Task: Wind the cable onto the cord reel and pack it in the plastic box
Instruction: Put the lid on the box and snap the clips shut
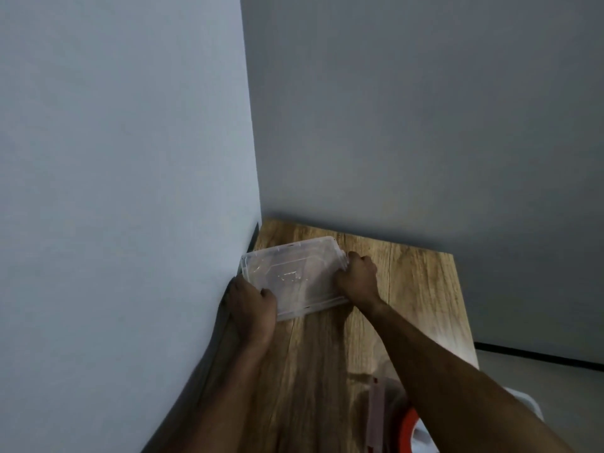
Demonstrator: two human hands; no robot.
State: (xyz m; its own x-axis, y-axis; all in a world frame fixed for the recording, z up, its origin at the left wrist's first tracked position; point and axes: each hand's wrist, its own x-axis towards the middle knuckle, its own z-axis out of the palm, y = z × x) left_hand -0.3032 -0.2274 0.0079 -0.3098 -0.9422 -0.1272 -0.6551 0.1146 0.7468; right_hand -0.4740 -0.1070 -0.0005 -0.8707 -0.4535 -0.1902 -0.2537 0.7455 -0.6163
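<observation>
Hands bracket the plastic box (294,276) at the far corner of the wooden surface (425,289). From the left, I see my left hand (253,308) gripping its near-left end and my right hand (358,277) clutching the right end. The box's long axis runs between them, both equally near. An orange reel-like thing (407,429) lies close to me, partly hidden.

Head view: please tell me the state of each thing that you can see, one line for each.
plastic box: clear, on the table near the wall corner, held at both ends; lid closed or not, cannot tell.
left hand: grips the box's left end.
right hand: grips the box's right end.
table: wooden, bears the box.
orange object: near edge, partly hidden, unclear.
</observation>
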